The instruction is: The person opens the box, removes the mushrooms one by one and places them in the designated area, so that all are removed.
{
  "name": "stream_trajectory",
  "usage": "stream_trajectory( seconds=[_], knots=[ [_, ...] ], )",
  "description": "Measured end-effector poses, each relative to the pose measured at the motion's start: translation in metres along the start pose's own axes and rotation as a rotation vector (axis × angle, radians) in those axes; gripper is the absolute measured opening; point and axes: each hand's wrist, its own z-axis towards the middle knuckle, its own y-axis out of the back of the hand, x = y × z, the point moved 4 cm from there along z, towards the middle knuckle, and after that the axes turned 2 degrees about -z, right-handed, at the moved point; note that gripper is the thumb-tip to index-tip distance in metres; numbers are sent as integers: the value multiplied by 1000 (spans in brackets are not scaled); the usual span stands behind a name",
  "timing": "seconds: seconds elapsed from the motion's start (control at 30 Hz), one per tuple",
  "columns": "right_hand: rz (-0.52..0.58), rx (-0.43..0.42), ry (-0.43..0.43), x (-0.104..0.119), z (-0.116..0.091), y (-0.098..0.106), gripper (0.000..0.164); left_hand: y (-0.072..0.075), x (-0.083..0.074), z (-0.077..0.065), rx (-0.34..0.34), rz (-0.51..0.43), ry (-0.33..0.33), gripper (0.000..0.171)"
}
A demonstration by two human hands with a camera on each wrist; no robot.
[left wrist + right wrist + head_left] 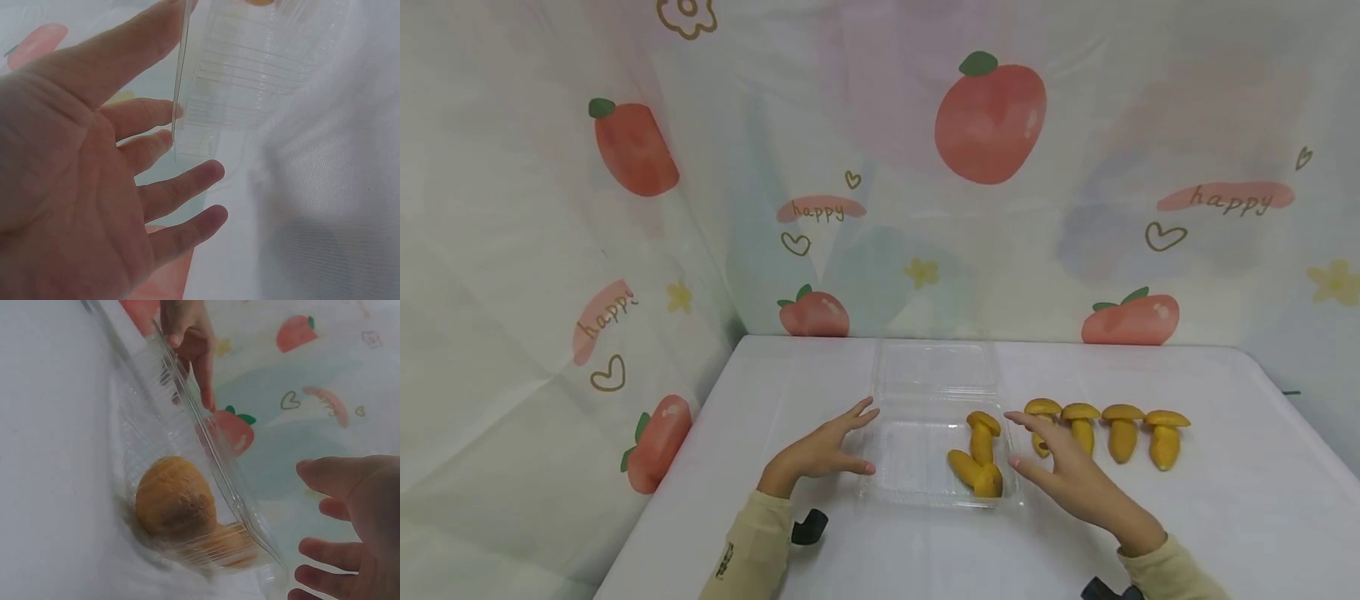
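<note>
A clear plastic clamshell box [917, 492] lies on the table with its lid [936, 367] folded back. Two yellow mushrooms [982, 446] are inside, at its right end. My left hand [823, 450] is at the box's left edge, fingers and thumb extended. In the left wrist view, that hand's fingertips [164, 139] meet the clear rim [180, 81]. Just off the right edge, my right hand [1075, 479] has its thumb and fingers spread, holding nothing. The right wrist view shows a mushroom [175, 500] through the box wall, apart from the right fingers [325, 478].
Several more yellow mushrooms [1122, 437] stand in a row right of the box, the leftmost partly behind my right hand. A white cloth covers the table [1225, 517]. Fruit-printed curtains [880, 167] hang behind and at the left.
</note>
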Motion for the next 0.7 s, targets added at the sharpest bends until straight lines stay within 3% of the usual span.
stream_trajectory(
  seconds=[0.37,0.53,0.7],
  knots=[
    [25,72,57,14,1,-14,55,1,-2,0,0,1,2,91],
    [-6,90,132,18,5,-17,55,0,0,1,1,9,6,91],
    [-35,169,147,20,8,-22,56,0,1,1,1,12,11,92]
  ],
)
